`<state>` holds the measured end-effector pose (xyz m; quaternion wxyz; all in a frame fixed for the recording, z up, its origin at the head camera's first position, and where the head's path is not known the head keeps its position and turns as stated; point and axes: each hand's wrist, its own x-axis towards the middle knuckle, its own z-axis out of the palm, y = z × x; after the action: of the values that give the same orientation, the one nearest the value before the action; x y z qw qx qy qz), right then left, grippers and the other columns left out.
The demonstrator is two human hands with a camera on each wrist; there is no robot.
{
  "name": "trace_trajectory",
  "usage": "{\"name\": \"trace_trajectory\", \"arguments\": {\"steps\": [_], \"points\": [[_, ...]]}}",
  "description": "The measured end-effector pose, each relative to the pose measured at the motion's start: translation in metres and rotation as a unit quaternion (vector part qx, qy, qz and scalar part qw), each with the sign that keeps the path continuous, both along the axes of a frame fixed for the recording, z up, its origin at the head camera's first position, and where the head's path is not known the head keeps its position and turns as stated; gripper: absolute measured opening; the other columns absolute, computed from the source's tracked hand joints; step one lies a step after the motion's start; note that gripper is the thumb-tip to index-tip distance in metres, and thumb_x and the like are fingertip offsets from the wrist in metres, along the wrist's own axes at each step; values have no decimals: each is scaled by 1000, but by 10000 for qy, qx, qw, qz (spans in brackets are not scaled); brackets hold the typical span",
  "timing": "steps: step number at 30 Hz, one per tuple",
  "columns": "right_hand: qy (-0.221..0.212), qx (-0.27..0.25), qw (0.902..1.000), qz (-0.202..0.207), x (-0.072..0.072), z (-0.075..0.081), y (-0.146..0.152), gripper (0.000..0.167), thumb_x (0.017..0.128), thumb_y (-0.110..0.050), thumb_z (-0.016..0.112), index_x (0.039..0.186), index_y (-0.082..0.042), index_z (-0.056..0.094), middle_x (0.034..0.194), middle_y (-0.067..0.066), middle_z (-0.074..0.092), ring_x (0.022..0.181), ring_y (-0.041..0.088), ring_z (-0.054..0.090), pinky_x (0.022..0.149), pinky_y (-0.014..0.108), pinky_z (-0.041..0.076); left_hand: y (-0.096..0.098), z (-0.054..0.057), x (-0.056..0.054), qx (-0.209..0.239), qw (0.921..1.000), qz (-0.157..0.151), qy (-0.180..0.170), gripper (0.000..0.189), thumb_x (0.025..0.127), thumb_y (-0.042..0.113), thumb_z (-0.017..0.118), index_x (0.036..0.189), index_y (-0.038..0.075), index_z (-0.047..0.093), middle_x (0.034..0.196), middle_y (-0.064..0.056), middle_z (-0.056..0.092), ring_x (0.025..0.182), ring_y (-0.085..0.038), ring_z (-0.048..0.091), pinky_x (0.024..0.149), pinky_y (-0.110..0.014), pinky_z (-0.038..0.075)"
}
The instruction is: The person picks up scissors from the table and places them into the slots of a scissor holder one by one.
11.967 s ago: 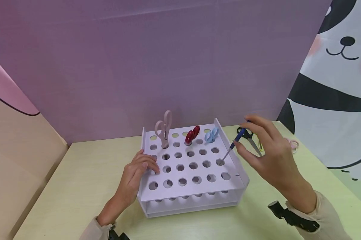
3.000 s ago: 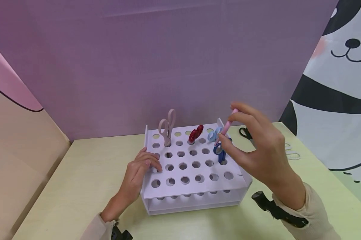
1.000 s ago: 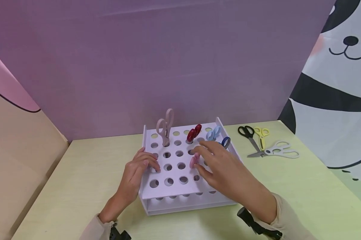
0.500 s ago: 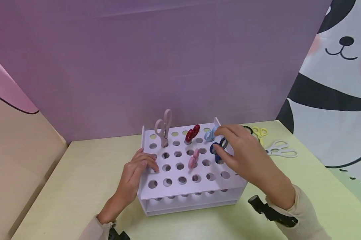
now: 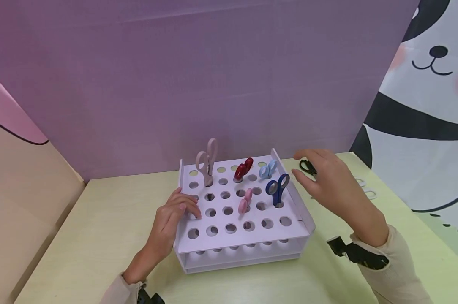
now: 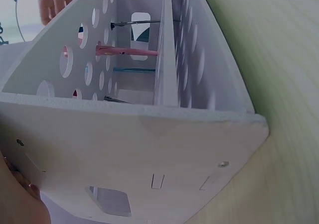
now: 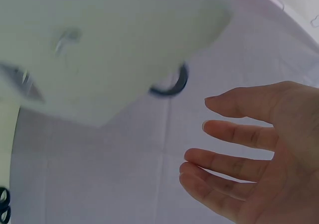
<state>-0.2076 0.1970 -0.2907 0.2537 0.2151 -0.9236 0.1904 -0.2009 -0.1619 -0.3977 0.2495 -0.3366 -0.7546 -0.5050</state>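
Note:
A white rack (image 5: 219, 221) with rows of round holes stands on the table. My left hand (image 5: 172, 219) grips its left side panel (image 6: 124, 144), fingers bent over onto the top plate. Upright in holes stand large pale-pink scissors (image 5: 208, 178), red scissors (image 5: 240, 172), light-blue scissors (image 5: 264, 172), dark-blue scissors (image 5: 277, 197) and small pink scissors (image 5: 243, 206). Right of the rack, my right hand (image 5: 333, 185) hovers beside black scissors (image 5: 303, 165), thumb and fingers apart. The right wrist view shows nothing held in it. White scissors (image 5: 372, 197) lie partly behind this hand; the yellow scissors are hidden.
The pale table (image 5: 118, 211) extends on both sides of the rack. A purple cloth backdrop (image 5: 229, 84) rises behind it. A panda-print panel (image 5: 423, 114) borders the right, and a beige panel (image 5: 27, 202) the left.
Dark-blue scissors, then pink scissors, were put into rack holes by my right hand. It let go of the pink scissors and moved right, toward the black ones. The left hand stayed put.

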Motion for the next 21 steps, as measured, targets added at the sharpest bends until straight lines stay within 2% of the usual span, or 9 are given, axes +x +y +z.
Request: {"name": "trace_trajectory", "arguments": {"steps": [7, 12, 15, 21], "points": [[-327, -103, 9993, -160, -19, -7, 28, 27, 92, -11, 69, 117, -1, 62, 116, 20, 64, 112, 40, 56, 93, 62, 48, 1, -1, -2, 66, 9999, -32, 135, 40, 97, -5, 36, 78, 6, 70, 87, -3, 71, 101, -31, 63, 120, -42, 23], [-603, -104, 9977, -283, -31, -25, 50, 29, 92, -11, 69, 117, 1, 61, 118, 24, 63, 111, 43, 56, 92, 63, 46, 0, -2, -2, -6, 9999, -38, 140, 40, 98, -5, 36, 79, 7, 70, 88, -3, 71, 103, -26, 63, 120, -43, 22], [-624, 35, 9974, -347, -39, -34, 64, 29, 90, -9, 68, 115, 4, 61, 115, 26, 64, 109, 45, 57, 89, 62, 47, 0, -1, -2, -12, 9999, -32, 126, 40, 98, -4, 36, 80, 6, 70, 88, -3, 71, 104, -23, 62, 121, -43, 22], [-656, 172, 9964, -516, -54, -48, 95, 29, 91, -9, 68, 115, 7, 61, 114, 30, 64, 101, 48, 61, 81, 62, 50, 0, -2, -1, 0, 9999, -25, 99, 40, 98, -4, 36, 79, 6, 70, 87, -3, 71, 102, -27, 63, 121, -43, 21]]}}
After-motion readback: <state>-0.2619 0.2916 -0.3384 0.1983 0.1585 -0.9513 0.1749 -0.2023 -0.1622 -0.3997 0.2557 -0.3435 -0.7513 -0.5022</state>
